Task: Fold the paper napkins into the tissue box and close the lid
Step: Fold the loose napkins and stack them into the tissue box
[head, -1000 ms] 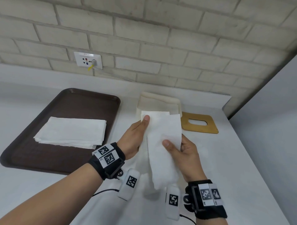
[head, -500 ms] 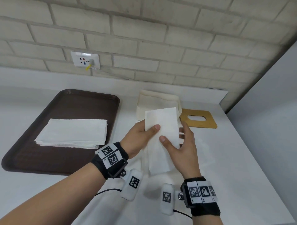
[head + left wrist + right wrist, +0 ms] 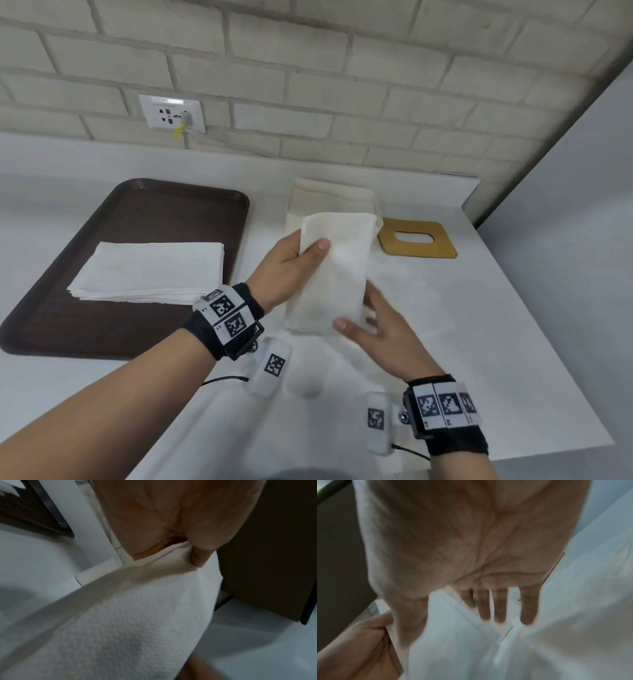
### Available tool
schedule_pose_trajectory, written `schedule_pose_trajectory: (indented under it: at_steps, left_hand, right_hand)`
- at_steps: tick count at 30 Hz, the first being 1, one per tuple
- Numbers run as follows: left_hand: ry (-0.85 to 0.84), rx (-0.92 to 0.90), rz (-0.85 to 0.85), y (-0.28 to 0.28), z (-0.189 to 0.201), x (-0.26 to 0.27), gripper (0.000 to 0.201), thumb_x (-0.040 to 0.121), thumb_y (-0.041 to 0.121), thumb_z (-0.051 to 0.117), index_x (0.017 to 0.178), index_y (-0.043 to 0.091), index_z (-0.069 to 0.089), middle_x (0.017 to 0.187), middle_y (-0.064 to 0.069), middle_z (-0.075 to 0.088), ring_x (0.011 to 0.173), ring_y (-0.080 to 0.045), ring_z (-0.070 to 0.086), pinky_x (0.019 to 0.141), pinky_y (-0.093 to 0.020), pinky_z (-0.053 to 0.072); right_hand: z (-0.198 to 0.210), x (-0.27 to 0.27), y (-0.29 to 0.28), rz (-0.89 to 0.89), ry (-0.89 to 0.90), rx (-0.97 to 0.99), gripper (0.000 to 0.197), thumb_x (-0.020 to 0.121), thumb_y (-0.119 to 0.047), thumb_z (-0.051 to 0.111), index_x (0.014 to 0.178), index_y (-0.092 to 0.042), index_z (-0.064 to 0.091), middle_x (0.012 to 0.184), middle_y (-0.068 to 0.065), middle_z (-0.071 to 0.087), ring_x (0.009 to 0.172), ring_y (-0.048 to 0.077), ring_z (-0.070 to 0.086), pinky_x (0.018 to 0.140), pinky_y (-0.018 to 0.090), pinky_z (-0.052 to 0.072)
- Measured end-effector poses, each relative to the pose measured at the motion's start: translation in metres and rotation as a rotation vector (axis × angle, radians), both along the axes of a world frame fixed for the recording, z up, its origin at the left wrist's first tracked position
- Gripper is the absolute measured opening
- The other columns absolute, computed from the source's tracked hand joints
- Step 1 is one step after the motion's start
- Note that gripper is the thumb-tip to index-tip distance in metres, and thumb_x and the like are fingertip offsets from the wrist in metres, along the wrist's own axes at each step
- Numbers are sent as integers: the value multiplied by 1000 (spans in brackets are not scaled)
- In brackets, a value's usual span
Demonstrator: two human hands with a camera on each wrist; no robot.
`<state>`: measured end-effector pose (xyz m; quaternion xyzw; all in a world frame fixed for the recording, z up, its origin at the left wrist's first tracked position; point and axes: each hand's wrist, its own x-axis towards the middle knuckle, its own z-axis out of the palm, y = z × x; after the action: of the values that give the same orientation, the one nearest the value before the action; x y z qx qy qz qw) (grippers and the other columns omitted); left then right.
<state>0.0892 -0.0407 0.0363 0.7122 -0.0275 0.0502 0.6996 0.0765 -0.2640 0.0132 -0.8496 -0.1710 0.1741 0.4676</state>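
While the left hand (image 3: 291, 263) pinches the folded napkin (image 3: 332, 270) near its far edge, just short of the box (image 3: 329, 198), the right hand (image 3: 380, 329) lies flat-fingered beneath; light and floppy, it probably wants support at both ends.

hands (image 3: 294, 270): 2 | held napkin (image 3: 334, 270): 1 | napkin stack (image 3: 150, 270): 1, sheets uncountable | tray (image 3: 178, 205): 1 | box (image 3: 329, 198): 1 | lid (image 3: 416, 240): 1

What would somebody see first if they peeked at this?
The white napkin in the middle, pinched near its top by the left hand, with the right hand open at its lower edge. Left of it, a brown tray holds a napkin stack; behind it stands an open box, with its wooden lid beside.
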Motion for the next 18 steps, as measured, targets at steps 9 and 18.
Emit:
schedule_pose_trajectory:
  at_steps: [9, 18]
  left_hand:
    - [-173, -49, 136, -47, -12, -11, 22, 102, 27, 63, 124, 22, 64, 112, 16, 73, 109, -9, 69, 93, -23, 54]
    - [-16, 51, 166, -51, -47, -13, 16, 106, 30, 58, 119, 26, 67, 109, 10, 75, 100, -7, 71, 86, -25, 56]
  right_hand:
    - [0, 12, 38, -283, -232, 385, 38, 100, -18, 63, 128, -37, 44, 113, -33, 67, 107, -8, 64, 86, 11, 49]
    - [-29, 17, 28, -362, -146, 407, 33, 99, -3, 56, 111, -33, 48, 98, -17, 67, 88, -6, 65, 73, 10, 49]
